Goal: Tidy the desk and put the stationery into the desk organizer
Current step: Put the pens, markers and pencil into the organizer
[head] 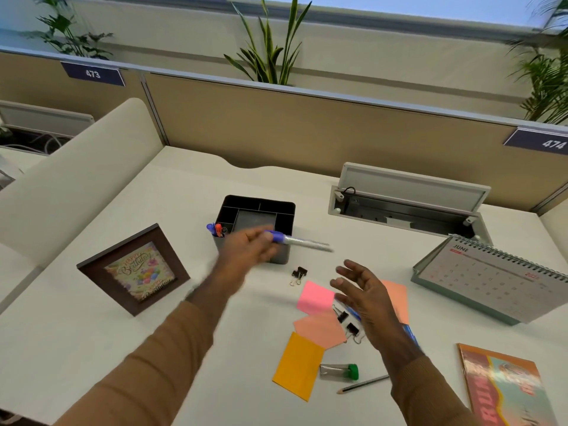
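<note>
My left hand grips a silver pen with a purple grip, held level in front of the black desk organizer; the hand is motion-blurred. Two pens stand in the organizer's front-left slot. My right hand hovers open over the desk, above a blue pen and sticky notes: pink, salmon, orange. Black binder clips lie near the organizer, and more binder clips lie beside the blue pen. A green-capped tube and a pencil lie nearer me.
A framed birthday card stands at the left. A desk calendar stands at the right, a magazine lies at the lower right, and an open cable hatch sits at the back. A partition wall bounds the desk behind.
</note>
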A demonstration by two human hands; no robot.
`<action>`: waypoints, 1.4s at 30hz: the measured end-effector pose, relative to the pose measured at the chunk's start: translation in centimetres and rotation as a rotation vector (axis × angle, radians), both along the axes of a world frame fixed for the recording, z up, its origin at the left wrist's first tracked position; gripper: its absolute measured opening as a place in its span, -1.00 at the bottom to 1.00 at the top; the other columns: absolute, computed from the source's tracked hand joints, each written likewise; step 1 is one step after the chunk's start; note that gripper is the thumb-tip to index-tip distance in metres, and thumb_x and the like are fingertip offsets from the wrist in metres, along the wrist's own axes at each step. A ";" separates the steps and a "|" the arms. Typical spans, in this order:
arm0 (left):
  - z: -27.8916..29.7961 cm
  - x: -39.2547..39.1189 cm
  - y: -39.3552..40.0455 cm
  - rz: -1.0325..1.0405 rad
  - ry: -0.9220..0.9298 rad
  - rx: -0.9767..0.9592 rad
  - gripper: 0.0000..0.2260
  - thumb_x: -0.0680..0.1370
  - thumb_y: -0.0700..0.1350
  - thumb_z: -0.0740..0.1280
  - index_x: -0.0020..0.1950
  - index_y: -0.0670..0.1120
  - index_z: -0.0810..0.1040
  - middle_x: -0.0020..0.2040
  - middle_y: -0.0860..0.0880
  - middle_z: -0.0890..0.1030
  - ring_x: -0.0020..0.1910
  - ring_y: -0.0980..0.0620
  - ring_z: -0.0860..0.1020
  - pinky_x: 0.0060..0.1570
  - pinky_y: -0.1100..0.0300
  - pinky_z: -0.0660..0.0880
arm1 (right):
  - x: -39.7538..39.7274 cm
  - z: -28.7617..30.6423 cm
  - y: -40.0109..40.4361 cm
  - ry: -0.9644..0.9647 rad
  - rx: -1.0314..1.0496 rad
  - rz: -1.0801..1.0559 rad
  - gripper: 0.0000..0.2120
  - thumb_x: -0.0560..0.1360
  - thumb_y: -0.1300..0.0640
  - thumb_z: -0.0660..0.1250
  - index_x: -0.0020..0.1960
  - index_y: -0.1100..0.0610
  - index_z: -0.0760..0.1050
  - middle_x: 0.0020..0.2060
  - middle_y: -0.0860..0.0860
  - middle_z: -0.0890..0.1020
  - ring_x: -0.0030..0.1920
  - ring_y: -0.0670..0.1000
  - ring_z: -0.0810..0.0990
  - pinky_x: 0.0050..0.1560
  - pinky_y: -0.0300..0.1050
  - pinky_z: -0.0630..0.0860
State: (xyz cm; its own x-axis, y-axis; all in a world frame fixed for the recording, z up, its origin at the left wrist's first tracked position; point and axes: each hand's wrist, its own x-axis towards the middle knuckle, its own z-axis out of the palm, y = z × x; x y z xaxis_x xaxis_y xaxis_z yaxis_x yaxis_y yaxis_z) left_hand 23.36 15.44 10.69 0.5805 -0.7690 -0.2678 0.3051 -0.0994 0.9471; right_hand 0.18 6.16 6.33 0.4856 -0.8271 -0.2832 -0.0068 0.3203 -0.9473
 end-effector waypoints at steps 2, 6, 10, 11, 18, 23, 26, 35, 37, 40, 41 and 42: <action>1.6 3.6 0.4 0.129 -0.231 0.020 -0.76 0.58 -0.26 0.30 0.24 -0.21 0.55 -0.13 -0.09 0.65 -0.31 0.20 0.63 -0.18 0.36 0.59 | -1.9 -0.7 -0.9 0.107 -0.029 -0.078 -0.66 0.49 0.26 0.38 0.24 0.05 0.50 0.14 0.03 0.63 0.02 0.07 0.66 -0.07 -0.05 0.58; 3.7 9.7 2.0 0.297 -0.788 0.253 -0.75 0.57 -0.17 0.31 0.23 -0.12 0.59 -0.02 -0.13 0.69 -0.13 -0.01 0.67 -0.09 0.19 0.60 | -6.1 -1.7 -2.4 0.215 -0.044 -0.212 -0.71 0.55 0.26 0.29 0.26 0.11 0.48 0.11 0.09 0.62 -0.04 0.10 0.63 -0.10 -0.02 0.56; 3.5 11.7 2.2 0.240 -1.071 0.418 -0.74 0.58 -0.16 0.29 0.23 -0.16 0.60 0.13 -0.15 0.66 0.02 -0.15 0.62 0.07 0.03 0.53 | -9.5 -2.1 -3.4 0.314 -0.067 -0.300 -0.69 0.57 0.26 0.26 0.30 0.17 0.46 0.11 0.10 0.60 -0.05 0.10 0.62 -0.11 -0.04 0.53; 3.2 11.8 2.0 0.213 -1.107 0.441 -0.74 0.58 -0.17 0.28 0.23 -0.17 0.60 0.15 -0.14 0.65 0.06 -0.13 0.61 0.11 0.05 0.51 | -10.2 -2.3 -3.6 0.359 -0.084 -0.315 -0.70 0.57 0.26 0.26 0.30 0.16 0.46 0.10 0.09 0.60 -0.07 0.08 0.62 -0.12 -0.05 0.53; 0.3 11.4 0.4 -0.061 -1.256 0.618 -0.70 0.58 -0.15 0.23 0.28 -0.08 0.57 0.21 -0.15 0.61 0.22 -0.18 0.52 0.17 0.06 0.42 | -14.0 -4.9 -3.5 0.894 -0.358 -0.275 -0.73 0.50 0.29 0.31 0.19 0.16 0.55 0.11 0.13 0.63 0.11 0.16 0.58 0.18 0.02 0.45; -0.6 10.3 -0.1 -0.115 -1.320 0.825 -0.68 0.60 -0.04 0.15 0.31 0.09 0.53 0.23 -0.04 0.59 0.22 -0.13 0.52 0.08 0.04 0.46 | -14.7 -7.4 -2.2 1.079 -0.427 0.005 -0.67 0.48 0.24 0.36 0.24 0.15 0.52 0.17 0.18 0.56 0.12 0.15 0.55 0.08 -0.07 0.44; -0.9 9.8 -0.4 -0.121 -1.308 0.848 -0.70 0.60 -0.10 0.14 0.26 0.03 0.56 0.19 -0.07 0.61 0.18 -0.14 0.54 0.06 0.04 0.47 | -14.2 -8.1 -1.6 1.133 -0.421 0.035 -0.71 0.52 0.20 0.31 0.24 0.11 0.51 0.12 0.15 0.54 -0.02 0.09 0.52 -0.05 -0.11 0.41; -1.0 9.7 -0.4 -0.129 -1.309 0.802 -0.71 0.60 -0.07 0.11 0.15 -0.08 0.57 0.06 -0.16 0.63 0.06 -0.23 0.57 0.03 0.02 0.47 | -13.6 -8.9 -1.4 1.287 -0.568 -0.005 -0.86 0.51 0.23 0.29 -0.21 0.06 0.47 -0.27 0.05 0.47 -0.33 0.04 0.45 -0.28 -0.06 0.47; -0.8 9.4 -0.2 -0.072 -1.351 0.739 -0.72 0.59 -0.09 0.14 0.18 -0.13 0.56 0.07 -0.18 0.62 0.09 -0.23 0.55 0.10 -0.01 0.43 | -13.6 -8.6 -1.5 1.276 -0.506 -0.018 -0.84 0.47 0.27 0.28 -0.24 0.07 0.44 -0.29 0.05 0.49 -0.30 0.05 0.45 -0.27 -0.07 0.43; -0.7 9.4 0.0 0.038 -1.394 0.621 -0.65 0.57 -0.12 0.19 0.34 -0.16 0.47 0.18 -0.19 0.59 0.23 -0.19 0.49 0.29 -0.09 0.30 | -14.1 -7.7 -1.6 1.202 -0.344 -0.028 -0.90 0.42 0.27 0.29 -0.23 0.10 0.46 -0.31 0.06 0.57 -0.30 0.07 0.51 -0.31 -0.10 0.39; -0.7 9.4 0.1 0.076 -1.410 0.573 -0.62 0.56 -0.13 0.21 0.37 -0.17 0.45 0.18 -0.20 0.58 0.23 -0.19 0.49 0.30 -0.11 0.30 | -14.4 -7.4 -1.6 1.169 -0.265 -0.044 -0.92 0.41 0.25 0.31 -0.21 0.10 0.46 -0.33 0.07 0.59 -0.31 0.08 0.54 -0.33 -0.12 0.41; -0.6 9.2 0.3 0.124 -1.427 0.513 -0.61 0.55 -0.15 0.23 0.37 -0.19 0.45 0.17 -0.21 0.59 0.22 -0.20 0.49 0.28 -0.13 0.32 | -14.8 -7.0 -1.7 1.125 -0.175 -0.054 -0.93 0.40 0.24 0.32 -0.17 0.10 0.46 -0.35 0.09 0.61 -0.34 0.10 0.56 -0.34 -0.13 0.44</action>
